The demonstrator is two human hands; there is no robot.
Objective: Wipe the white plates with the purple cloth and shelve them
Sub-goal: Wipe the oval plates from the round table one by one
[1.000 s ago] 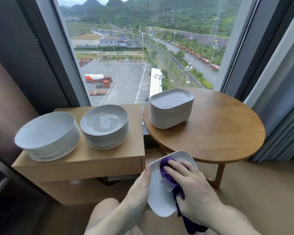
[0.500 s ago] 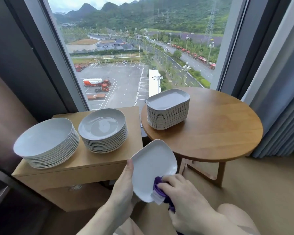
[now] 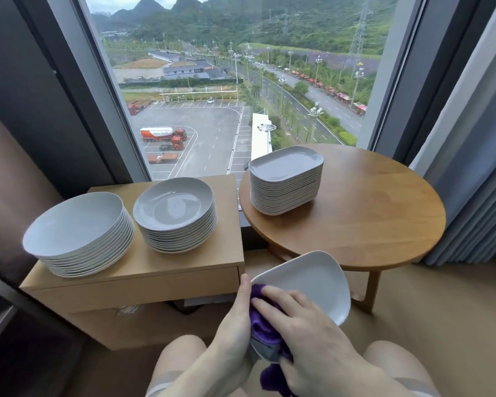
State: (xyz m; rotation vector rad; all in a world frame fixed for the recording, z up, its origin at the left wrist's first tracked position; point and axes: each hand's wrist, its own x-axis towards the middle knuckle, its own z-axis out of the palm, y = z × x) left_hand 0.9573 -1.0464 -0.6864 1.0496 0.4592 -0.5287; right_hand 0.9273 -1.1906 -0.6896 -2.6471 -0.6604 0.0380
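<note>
While three plate stacks wait, two on the cabinet and one on the table, the left hand grips one plate; the right hand presses the cloth onto it.

Tall window over daylit car park, low wooden cabinet, round wooden table, grey curtain.

I get soft, even overcast daylight through the window ahead; the room edges at far left fall dim. Pale sheen lies on the round table and the top plates, with no harsh glare. Shadows are weak. Straight frames bow outward from wide-angle distortion. Focus is fair, slightly soft throughout.
</note>
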